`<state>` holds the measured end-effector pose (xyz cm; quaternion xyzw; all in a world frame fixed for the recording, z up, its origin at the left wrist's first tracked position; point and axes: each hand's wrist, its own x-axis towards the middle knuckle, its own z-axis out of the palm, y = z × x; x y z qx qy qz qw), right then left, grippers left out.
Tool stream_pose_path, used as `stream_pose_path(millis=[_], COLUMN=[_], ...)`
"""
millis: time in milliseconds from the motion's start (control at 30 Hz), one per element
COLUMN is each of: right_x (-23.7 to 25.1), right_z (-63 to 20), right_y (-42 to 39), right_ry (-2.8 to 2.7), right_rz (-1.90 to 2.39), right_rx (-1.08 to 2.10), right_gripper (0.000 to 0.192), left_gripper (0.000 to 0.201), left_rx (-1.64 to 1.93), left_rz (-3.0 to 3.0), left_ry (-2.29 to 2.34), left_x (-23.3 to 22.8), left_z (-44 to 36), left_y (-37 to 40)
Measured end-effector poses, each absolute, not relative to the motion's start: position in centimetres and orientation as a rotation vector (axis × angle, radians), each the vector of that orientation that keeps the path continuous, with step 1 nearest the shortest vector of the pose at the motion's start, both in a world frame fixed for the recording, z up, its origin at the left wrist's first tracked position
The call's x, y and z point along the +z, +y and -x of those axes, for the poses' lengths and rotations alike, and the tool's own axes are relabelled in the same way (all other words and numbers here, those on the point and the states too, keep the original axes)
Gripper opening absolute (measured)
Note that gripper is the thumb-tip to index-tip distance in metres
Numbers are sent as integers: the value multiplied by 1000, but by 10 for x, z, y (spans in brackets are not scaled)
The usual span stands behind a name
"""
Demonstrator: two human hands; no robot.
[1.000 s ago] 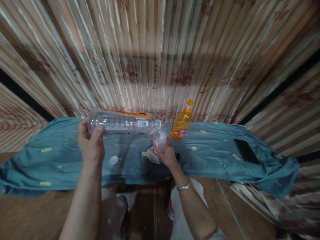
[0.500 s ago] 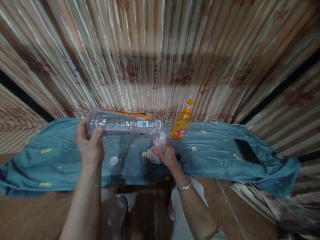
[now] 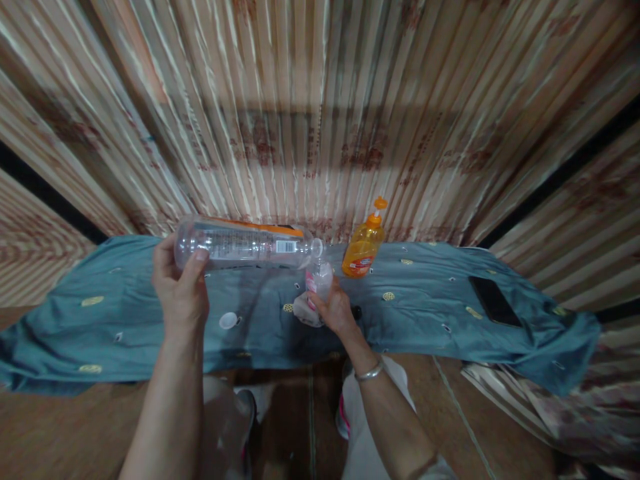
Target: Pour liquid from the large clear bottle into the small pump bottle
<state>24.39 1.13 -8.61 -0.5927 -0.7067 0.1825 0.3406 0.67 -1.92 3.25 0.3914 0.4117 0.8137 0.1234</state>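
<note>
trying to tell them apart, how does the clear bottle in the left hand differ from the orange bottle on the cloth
The clear bottle lies on its side in the air, gripped at its base by the left hand; the orange bottle stands upright on the blue cloth, untouched. The clear bottle looks longer and see-through; the orange bottle is shorter and amber. The clear bottle's mouth is open, the orange bottle's capped. Both carry labels.

left hand point(image 3: 181, 293) tips a clear plastic bottle point(image 3: 245, 244) sideways over a small bottle point(image 3: 318, 280) gripped by the right hand point(image 3: 336, 312).

Bottle point(image 3: 245, 244) sideways above cloth point(image 3: 425, 313), mouth over small container point(image 3: 318, 280); soap bottle point(image 3: 363, 248) just right, phone point(image 3: 494, 301) far right.
</note>
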Motion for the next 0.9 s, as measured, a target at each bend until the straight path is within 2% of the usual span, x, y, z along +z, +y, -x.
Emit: stream_pose_path(millis=[900], right_x=[-91], right_z=[-244], right_y=[12], right_ry=[-1860], right_rz=[1550], right_rx=[422], right_gripper=[66], left_gripper=[50], left_rx=[2368], left_rz=[-1184], left_ry=[1213], left_x=[30], left_z=[-4], left_y=[-18])
